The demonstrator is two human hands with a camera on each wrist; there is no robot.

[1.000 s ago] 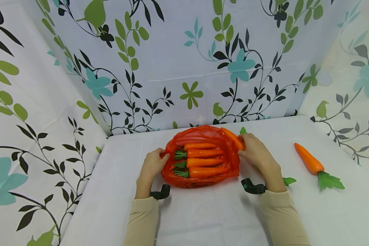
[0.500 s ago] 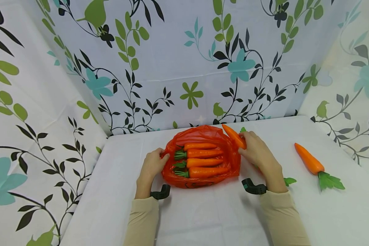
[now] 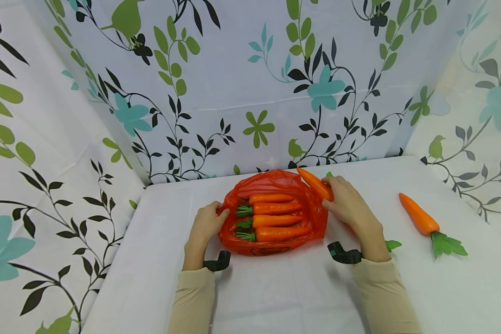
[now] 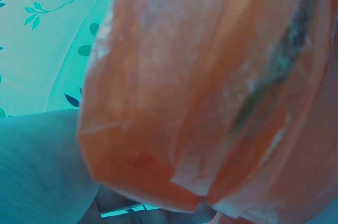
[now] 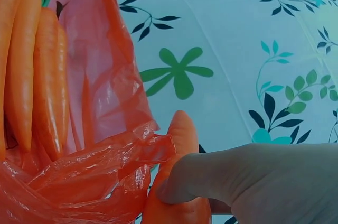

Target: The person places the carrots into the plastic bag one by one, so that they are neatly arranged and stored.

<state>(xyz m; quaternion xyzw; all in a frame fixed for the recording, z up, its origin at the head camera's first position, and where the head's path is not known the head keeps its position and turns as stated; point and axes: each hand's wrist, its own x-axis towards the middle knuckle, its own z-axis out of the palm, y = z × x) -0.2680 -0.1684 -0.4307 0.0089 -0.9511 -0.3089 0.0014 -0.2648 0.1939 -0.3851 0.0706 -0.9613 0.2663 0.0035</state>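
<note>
A translucent red plastic bag [image 3: 271,178] lies open on the table with several orange carrots [image 3: 277,208] side by side in it, green tops toward the left. My left hand [image 3: 202,227] grips the bag's left edge; the left wrist view is mostly filled by the bag [image 4: 153,76], which hides the fingertips. At the right edge, my right hand [image 3: 352,208] holds another carrot [image 3: 311,180], its tip pointing away and left. In the right wrist view the thumb lies over this carrot [image 5: 182,131], right against the bag's rim [image 5: 124,49].
A loose carrot [image 3: 419,215] with green leaves lies on the white table [image 3: 267,297] to the right. More green leaves [image 3: 393,245] show from under the right forearm. A patterned cloth [image 3: 221,69] hangs behind the table.
The carrot in my right hand has tilted slightly, its tip now a bit farther away. The right hand has risen a little in view; the left hand and bag stay nearly still.
</note>
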